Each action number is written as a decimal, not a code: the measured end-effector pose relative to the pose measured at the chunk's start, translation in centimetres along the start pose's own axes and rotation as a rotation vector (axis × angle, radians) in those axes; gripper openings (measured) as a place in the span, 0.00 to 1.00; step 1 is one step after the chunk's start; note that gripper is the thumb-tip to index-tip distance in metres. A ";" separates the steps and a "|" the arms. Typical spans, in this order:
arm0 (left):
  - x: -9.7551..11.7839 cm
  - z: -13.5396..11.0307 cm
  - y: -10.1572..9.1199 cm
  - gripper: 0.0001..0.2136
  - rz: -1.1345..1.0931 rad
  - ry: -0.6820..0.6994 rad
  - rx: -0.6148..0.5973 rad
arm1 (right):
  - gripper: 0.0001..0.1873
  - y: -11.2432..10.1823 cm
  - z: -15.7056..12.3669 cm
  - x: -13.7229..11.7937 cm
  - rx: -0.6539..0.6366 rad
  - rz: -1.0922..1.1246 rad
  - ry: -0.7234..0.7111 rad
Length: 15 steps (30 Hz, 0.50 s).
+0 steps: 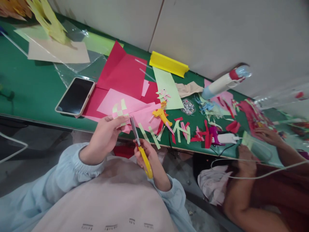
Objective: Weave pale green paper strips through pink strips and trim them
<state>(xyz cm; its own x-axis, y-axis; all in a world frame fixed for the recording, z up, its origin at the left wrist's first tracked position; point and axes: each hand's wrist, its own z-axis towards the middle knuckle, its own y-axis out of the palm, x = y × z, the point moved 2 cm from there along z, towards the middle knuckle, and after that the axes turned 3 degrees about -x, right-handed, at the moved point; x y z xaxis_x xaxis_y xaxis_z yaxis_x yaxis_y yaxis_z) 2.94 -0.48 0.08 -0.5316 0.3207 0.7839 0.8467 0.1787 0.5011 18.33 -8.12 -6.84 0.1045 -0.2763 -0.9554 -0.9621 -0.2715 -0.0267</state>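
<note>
My left hand (104, 137) pinches a small piece woven from pink and pale green paper strips (120, 111) above the table's front edge. In my right hand (151, 158) is a pair of scissors (143, 154) with yellow handles, its blades pointing up beside the woven piece. The blades look nearly together; whether paper lies between them I cannot tell. Pale green strips (154, 137) lie just right of the scissors. Behind my hands are pink sheets (120, 100) and red sheets (127, 71). An orange-yellow glue gun (160, 115) rests on the pink paper.
A phone (76, 96) lies left on the green table (14, 83). Along the wall are a yellow holder (169, 63) and a white-blue bottle (224, 83). Paper scraps (181, 129) and a purple glue gun (214, 135) lie right. A co-worker's hands (269, 135) are at far right, near a white cable (265, 176).
</note>
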 end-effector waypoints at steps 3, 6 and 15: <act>0.1 0.0 0.0 0.05 0.016 -0.004 0.022 | 0.26 0.0 -0.3 -0.3 -0.014 0.135 0.062; 0.2 0.0 -0.1 0.06 0.042 -0.005 0.048 | 0.27 0.1 -0.5 -1.4 -0.004 0.176 0.095; 0.3 -0.2 0.1 0.06 0.090 -0.011 0.068 | 0.29 -0.1 -0.9 -2.3 -0.024 0.193 0.097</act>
<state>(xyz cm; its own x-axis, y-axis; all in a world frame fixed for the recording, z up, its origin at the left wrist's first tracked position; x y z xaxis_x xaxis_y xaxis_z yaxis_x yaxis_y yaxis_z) 2.86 -0.61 0.40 -0.4534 0.3482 0.8205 0.8907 0.2115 0.4024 18.44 -8.27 -4.40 -0.0561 -0.4120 -0.9095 -0.9604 -0.2268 0.1620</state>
